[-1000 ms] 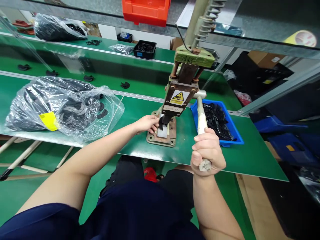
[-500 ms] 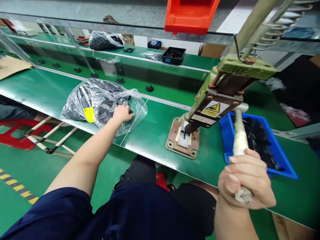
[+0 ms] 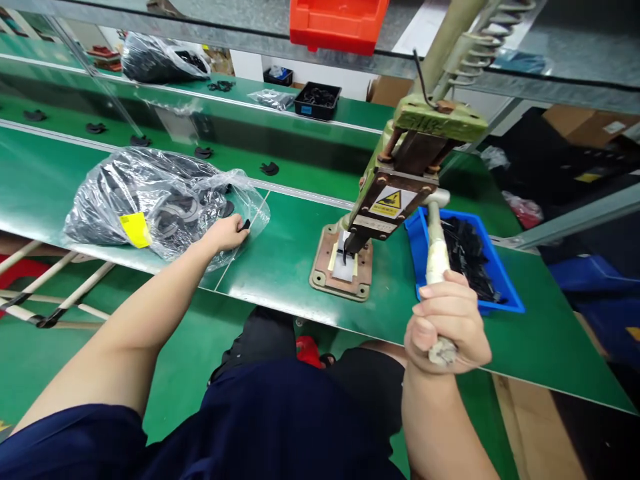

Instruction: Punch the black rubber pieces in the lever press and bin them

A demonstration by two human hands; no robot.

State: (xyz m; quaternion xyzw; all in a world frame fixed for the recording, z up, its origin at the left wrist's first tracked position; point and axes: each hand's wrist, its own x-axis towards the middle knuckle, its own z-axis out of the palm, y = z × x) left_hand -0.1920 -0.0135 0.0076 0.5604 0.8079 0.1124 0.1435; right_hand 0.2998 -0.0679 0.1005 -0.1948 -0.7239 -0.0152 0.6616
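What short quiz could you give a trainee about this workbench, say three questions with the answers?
1. Multiple choice: what is the right hand gripping?
a) a roll of tape
b) the handle of the press
c) the red bin

2. True or false: in the picture, the blue bin stands to the right of the press's base plate.

3. Short answer: what is the left hand pinching by the open end of the clear plastic bag?

Key:
1. b
2. True
3. A small black piece; its full shape is hidden by the fingers.
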